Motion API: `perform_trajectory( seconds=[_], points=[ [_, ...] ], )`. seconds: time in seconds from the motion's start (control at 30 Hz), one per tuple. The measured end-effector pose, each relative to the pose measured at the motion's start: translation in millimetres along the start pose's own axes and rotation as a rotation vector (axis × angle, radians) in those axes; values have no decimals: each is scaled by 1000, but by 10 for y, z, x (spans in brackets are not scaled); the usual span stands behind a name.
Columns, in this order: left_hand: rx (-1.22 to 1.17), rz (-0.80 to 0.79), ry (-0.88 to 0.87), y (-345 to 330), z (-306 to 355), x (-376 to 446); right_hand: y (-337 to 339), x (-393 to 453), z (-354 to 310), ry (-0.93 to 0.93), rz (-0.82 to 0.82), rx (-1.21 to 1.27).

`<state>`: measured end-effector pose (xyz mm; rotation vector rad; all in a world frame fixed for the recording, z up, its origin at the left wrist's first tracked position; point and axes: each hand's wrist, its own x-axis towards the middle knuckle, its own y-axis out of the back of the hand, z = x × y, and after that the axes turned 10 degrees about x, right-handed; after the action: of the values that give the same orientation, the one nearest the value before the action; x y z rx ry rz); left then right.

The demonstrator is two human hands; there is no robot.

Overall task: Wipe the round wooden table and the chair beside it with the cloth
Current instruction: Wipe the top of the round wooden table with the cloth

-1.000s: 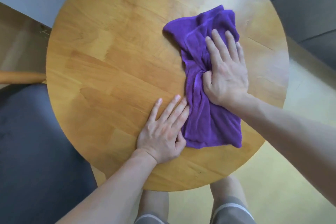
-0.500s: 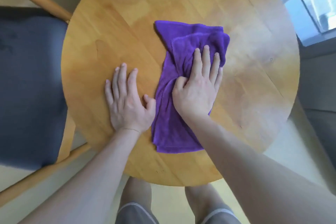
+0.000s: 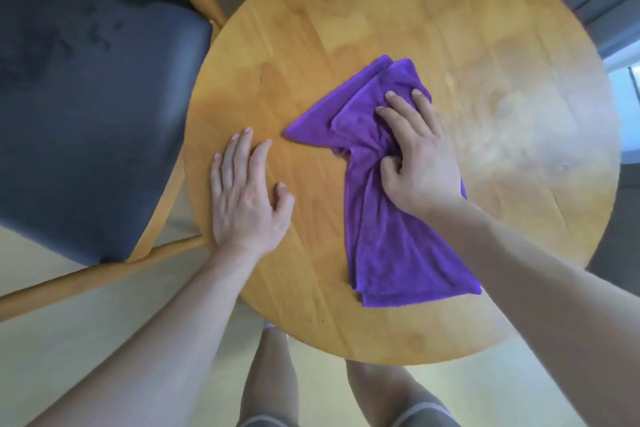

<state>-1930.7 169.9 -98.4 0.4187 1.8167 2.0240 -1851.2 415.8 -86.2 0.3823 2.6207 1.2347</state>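
Observation:
A purple cloth [image 3: 388, 239] lies crumpled on the round wooden table [image 3: 346, 28], stretching from the middle toward the near edge. My right hand [image 3: 419, 159] presses down on the cloth's upper half, fingers curled and bunching the fabric. My left hand [image 3: 246, 198] rests flat on the bare wood near the table's left edge, fingers spread, apart from the cloth. The chair [image 3: 90, 97], with a dark cushioned seat and light wooden frame, stands to the left of the table.
The chair's wooden rails [image 3: 162, 211] run close under the table's left edge. My bare legs [image 3: 273, 378] stand on pale flooring just below the near rim. A grey wall and a window strip [image 3: 623, 114] lie at the right.
The view has turned, so the chair fills more of the left side. My right hand has gone from flat to bunching the cloth, and the cloth's far end has swung toward the left.

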Motion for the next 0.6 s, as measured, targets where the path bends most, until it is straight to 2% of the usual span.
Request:
perform_trajectory(
  seconds=[0.07,0.13,0.2,0.3,0.47,0.53,0.6],
  points=[
    [27,-10,-63,14,-180,-74,-213,27,-311,-185,136,44],
    [49,-3,-83,-2,-238,-103,-462,-55,-636,-279,188,62],
    [58,-1,-74,-27,-217,-85,-686,-273,-845,-197,117,13],
    [68,2,-74,-34,-205,-89,-827,-733,-921,44,-106,-80],
    [62,-6,-90,-24,-216,-78,-515,-702,-432,407,-308,-166],
    [55,-10,-88,-21,-209,-61,-359,-502,-223,384,-250,-142],
    [49,-16,-86,-24,-213,-54,-347,-405,-228,167,-75,-85]
  ],
)
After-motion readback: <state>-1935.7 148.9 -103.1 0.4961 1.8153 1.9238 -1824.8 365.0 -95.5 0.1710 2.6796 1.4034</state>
